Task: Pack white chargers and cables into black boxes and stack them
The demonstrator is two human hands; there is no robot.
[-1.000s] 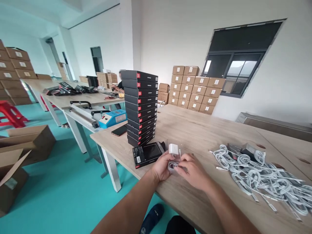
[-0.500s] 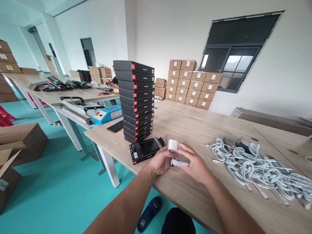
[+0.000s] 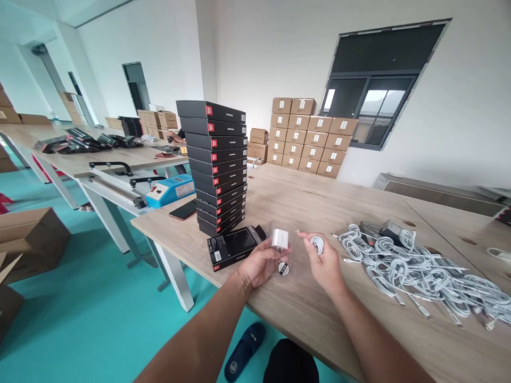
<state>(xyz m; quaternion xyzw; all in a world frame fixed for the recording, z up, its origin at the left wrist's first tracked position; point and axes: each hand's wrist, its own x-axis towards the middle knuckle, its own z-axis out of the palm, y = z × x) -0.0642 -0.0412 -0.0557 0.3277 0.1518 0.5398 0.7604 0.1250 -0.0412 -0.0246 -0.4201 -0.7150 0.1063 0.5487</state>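
My left hand (image 3: 259,263) is closed on a clear plastic tray (image 3: 294,260) above the table's front edge. In the tray sits a white charger (image 3: 280,239), with a round black-and-white label (image 3: 283,268) below it. My right hand (image 3: 323,260), to the right of the tray, is closed around a coiled white cable (image 3: 317,244). An open black box (image 3: 233,246) lies just left of my left hand. Behind it rises a tall stack of black boxes (image 3: 223,170).
Many coiled white cables (image 3: 419,276) lie on the table (image 3: 295,191) at right. A phone (image 3: 182,209) and a blue machine (image 3: 171,190) are at left. Cartons (image 3: 307,136) stand at the back. A person's hand (image 3: 175,137) shows at the far table.
My right hand has closed on the white cable and moved it up and right, out of the clear tray. The round label now shows. The view has shifted slightly.
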